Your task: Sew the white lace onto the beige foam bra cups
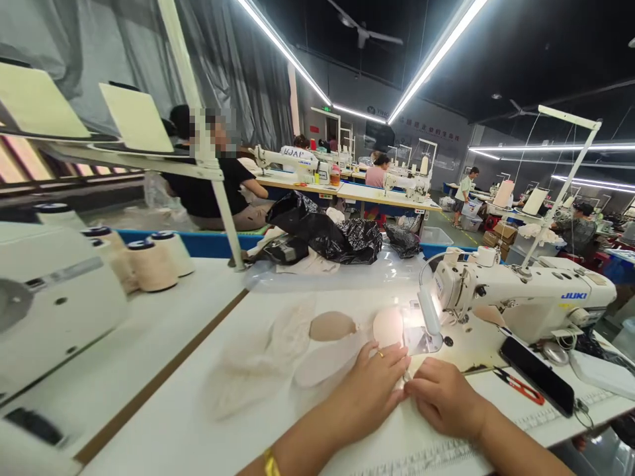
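Observation:
My left hand (374, 383) lies palm down on the table, fingers stretched and a little apart, a ring on one of them. Its fingertips rest on the lower edge of a pale oval fabric piece (388, 325) under the lamp's light. Close beside it, my right hand (444, 396) is curled, thumb and fingers pressed together. A small whitish bit (407, 375) shows between the two hands; what the right fingers pinch is mostly hidden. Left of my hands are a tan oval piece (333, 326), a longer pale insole-shaped piece (325, 362) and crumpled sheer fabric (282, 340).
A JUKI sewing machine (520, 294) with a lit lamp (429, 311) stands right. Red-handled thread snips (520, 387) and a black phone (538, 375) lie nearby. Black plastic bags (327, 231) line the back edge. Thread cones (153, 266) stand left. A co-worker (218, 178) sits beyond.

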{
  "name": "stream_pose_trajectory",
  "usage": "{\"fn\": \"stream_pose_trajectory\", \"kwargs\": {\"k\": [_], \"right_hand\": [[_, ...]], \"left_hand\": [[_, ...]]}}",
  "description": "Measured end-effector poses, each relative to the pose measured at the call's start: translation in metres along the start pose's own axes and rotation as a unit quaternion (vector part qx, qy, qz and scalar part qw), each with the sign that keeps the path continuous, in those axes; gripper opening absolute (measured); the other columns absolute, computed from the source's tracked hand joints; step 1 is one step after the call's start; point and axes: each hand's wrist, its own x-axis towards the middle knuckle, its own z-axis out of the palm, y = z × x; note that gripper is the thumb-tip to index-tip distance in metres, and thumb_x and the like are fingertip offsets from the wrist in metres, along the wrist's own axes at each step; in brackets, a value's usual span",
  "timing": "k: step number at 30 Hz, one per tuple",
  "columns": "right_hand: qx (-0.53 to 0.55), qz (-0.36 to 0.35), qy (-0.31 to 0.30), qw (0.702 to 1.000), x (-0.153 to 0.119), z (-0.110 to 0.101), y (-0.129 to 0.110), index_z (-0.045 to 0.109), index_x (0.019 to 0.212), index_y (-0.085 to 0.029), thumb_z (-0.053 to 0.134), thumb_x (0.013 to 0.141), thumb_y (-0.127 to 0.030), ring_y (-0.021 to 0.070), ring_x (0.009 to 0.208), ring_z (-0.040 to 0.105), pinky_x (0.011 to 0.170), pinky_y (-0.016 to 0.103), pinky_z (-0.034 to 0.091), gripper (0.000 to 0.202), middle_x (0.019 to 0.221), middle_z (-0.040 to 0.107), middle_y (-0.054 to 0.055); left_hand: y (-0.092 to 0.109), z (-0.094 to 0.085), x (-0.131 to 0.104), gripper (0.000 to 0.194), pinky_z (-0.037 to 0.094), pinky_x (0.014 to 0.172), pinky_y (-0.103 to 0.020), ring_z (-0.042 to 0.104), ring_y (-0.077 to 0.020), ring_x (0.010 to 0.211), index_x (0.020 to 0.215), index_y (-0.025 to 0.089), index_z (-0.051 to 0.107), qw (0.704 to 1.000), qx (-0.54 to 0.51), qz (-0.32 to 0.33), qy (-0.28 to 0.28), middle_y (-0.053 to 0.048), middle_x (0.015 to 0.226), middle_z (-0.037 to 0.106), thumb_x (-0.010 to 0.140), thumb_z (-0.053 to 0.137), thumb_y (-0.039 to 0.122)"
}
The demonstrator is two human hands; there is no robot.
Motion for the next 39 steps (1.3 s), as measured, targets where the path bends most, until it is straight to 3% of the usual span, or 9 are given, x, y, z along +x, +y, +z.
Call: {"fn": "stream_pose_trajectory", "kwargs": {"k": [4, 8, 12, 17, 26, 35, 39], "right_hand": [[0.01, -0.007, 0.003, 1.0, -0.005, 0.0, 0.001, 0.059, 0.106, -0.023, 0.045, 0.094, -0.009, 0.0218, 0.075, 0.053, 0.067, 0.032, 0.041, 0.023, 0.083, 0.064, 0.005], [0.008, 0.003, 0.033, 0.999, -0.008, -0.001, 0.005, 0.059, 0.116, -0.022, 0.047, 0.095, -0.008, 0.0212, 0.073, 0.053, 0.065, 0.032, 0.041, 0.028, 0.083, 0.064, 0.005], [0.027, 0.055, 0.062, 0.996, -0.008, -0.005, 0.008, 0.062, 0.108, -0.022, 0.047, 0.097, -0.008, 0.0193, 0.071, 0.053, 0.063, 0.03, 0.04, 0.023, 0.079, 0.062, 0.003], [0.038, 0.065, 0.056, 0.996, -0.006, -0.006, 0.008, 0.062, 0.102, -0.022, 0.046, 0.097, -0.007, 0.0188, 0.071, 0.053, 0.063, 0.029, 0.04, 0.023, 0.078, 0.06, 0.003], [0.039, 0.078, 0.031, 0.996, -0.007, -0.002, 0.01, 0.063, 0.096, -0.022, 0.045, 0.098, -0.012, 0.0188, 0.07, 0.052, 0.063, 0.029, 0.04, 0.021, 0.076, 0.06, 0.003], [0.044, 0.089, 0.016, 0.995, -0.011, -0.002, 0.012, 0.064, 0.099, -0.022, 0.043, 0.101, -0.013, 0.0191, 0.073, 0.052, 0.065, 0.03, 0.042, 0.023, 0.078, 0.06, 0.003], [0.043, 0.09, 0.011, 0.995, -0.009, -0.003, 0.011, 0.064, 0.098, -0.022, 0.042, 0.103, -0.015, 0.0191, 0.073, 0.052, 0.065, 0.03, 0.041, 0.024, 0.078, 0.061, 0.003]], "left_hand": [[0.01, -0.016, 0.0, 0.039, 0.033, 0.12, -0.065, 0.051, -0.034, 0.144, 0.137, 0.019, 0.06, 0.998, -0.029, -0.024, -0.049, -0.015, 0.151, 0.06, 0.099, 0.066, 0.023], [0.005, -0.02, -0.004, 0.051, 0.041, 0.117, -0.062, 0.05, -0.0375, 0.143, 0.143, 0.016, 0.055, 0.999, -0.005, -0.036, -0.005, -0.019, 0.158, 0.051, 0.095, 0.069, 0.023], [-0.009, -0.017, -0.006, 0.051, 0.042, 0.115, -0.063, 0.051, -0.0403, 0.141, 0.141, 0.013, 0.054, 0.998, 0.021, -0.056, 0.028, -0.021, 0.154, 0.053, 0.093, 0.068, 0.022], [-0.019, -0.013, -0.006, 0.042, 0.038, 0.118, -0.06, 0.052, -0.0369, 0.14, 0.133, 0.015, 0.058, 0.998, 0.011, -0.067, 0.017, -0.019, 0.15, 0.057, 0.094, 0.068, 0.023], [-0.018, -0.015, -0.004, 0.024, 0.038, 0.113, -0.057, 0.06, -0.0336, 0.129, 0.118, 0.019, 0.062, 0.998, -0.012, -0.059, 0.029, -0.013, 0.137, 0.066, 0.095, 0.064, 0.025], [-0.006, -0.023, -0.001, 0.02, 0.037, 0.111, -0.056, 0.06, -0.0329, 0.126, 0.115, 0.018, 0.064, 0.997, -0.01, -0.076, -0.006, -0.012, 0.134, 0.066, 0.095, 0.065, 0.022], [-0.002, -0.026, 0.0, 0.009, 0.039, 0.104, -0.053, 0.063, -0.0315, 0.117, 0.102, 0.019, 0.064, 0.998, -0.007, -0.067, 0.005, -0.009, 0.12, 0.068, 0.094, 0.062, 0.017]]}}
